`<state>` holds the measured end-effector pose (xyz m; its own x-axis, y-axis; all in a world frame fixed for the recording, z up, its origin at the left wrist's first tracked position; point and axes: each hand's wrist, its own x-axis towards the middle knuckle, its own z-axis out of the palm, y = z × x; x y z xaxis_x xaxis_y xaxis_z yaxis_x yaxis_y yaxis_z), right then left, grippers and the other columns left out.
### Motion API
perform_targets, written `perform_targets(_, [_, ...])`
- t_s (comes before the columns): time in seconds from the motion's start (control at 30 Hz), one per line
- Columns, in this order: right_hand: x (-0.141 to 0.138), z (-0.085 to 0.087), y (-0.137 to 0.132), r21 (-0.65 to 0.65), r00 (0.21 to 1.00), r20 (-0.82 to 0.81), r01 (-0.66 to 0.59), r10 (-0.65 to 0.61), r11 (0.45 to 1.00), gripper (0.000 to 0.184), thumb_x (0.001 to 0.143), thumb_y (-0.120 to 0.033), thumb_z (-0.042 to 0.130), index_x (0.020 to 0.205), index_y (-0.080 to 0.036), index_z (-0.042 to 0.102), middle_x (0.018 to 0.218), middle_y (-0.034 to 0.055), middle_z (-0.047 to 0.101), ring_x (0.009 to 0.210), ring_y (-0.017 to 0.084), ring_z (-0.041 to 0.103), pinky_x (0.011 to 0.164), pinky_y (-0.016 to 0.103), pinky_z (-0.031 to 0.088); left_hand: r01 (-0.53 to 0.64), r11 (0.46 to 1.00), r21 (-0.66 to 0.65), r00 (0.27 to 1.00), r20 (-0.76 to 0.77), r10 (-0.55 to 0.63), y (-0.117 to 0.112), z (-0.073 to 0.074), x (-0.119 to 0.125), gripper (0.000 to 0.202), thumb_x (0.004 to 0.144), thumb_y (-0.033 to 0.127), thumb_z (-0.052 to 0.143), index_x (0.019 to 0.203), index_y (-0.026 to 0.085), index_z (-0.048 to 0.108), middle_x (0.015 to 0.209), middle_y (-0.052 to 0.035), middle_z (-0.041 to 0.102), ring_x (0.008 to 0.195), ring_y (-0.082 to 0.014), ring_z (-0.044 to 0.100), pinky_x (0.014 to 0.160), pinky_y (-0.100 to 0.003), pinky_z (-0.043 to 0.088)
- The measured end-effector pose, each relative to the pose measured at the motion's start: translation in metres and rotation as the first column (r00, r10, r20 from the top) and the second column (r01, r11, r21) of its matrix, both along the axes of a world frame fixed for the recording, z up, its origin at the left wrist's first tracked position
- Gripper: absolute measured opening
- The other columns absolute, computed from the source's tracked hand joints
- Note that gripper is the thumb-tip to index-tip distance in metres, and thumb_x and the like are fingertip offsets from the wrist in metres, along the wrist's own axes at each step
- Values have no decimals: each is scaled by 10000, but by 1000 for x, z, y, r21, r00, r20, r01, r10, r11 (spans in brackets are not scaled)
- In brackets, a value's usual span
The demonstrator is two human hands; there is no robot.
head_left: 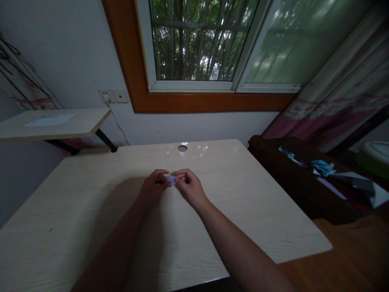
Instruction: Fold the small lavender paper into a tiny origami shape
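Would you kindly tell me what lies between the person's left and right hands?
In the head view, a small pale-purple piece of unclear material lies between the left hand and the right hand, held by both.

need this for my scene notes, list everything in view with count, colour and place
small piece: 1, pale purple, between both hands
desk: 1, pale wood-look, under hands
round hole: 1, greyish, desk's far edge
raised shelf: 1, pale, left
sheet: 1, whitish, on shelf
supports: 2, black, under shelf
outlet plates: 2, white, wall
cord: 1, white, below outlets
window: 1, white-framed, far wall
trees: several, green, outside
curtain: 1, pale and pink, right
furniture: 1, dark brown, right
loose items: several, blue, white, grey, on furniture
floor: 1, brown, lower right
left hand: 1, bare, piece's left
right hand: 1, bare, piece's right
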<state>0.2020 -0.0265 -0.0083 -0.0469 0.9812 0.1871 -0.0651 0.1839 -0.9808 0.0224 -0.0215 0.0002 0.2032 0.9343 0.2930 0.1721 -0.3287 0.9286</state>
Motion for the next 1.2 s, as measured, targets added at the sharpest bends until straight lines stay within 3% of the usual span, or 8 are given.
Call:
perform_targets(0.33, [-1,-5,1,43,999,-39,10,-8,999,173,806,-279,636,961,-202,639,774,-7,621,617,113,500,573,231,384,66,995,-69,998,27,-64,1,-3,-1,319,792,250,694,1083,190,576,698,35,609,686,-132,644,679,-250,503])
perform_targets(0.6, [-1,-1,-1,18,1000,-30,-6,6,1000,208,853,-361,618,994,-209,630,770,-2,617,621,122,526,581,241,408,38,997,-67,999,30,-36,3,-6,-2,331,791,253,694,1095,194,577,696,37,611,677,-130,637,678,-249,496])
perform_targets(0.8, [-1,2,-2,24,998,50,-45,44,999,261,789,-299,681,1030,-212,626,804,-3,627,624,121,521,599,248,422,6,999,-35,1000,-22,-6,2,-3,0,343,785,247,688,1105,192,578,711,29,617,685,-135,633,692,-263,503])
perform_targets(1.2, [-1,0,-1,36,999,30,-26,25,999,230,777,-209,599,1006,-208,626,753,-17,614,593,115,487,556,233,377,-5,1000,-1,997,-80,5,0,-2,0,325,788,235,677,1100,202,590,719,27,631,687,-129,629,678,-245,498])
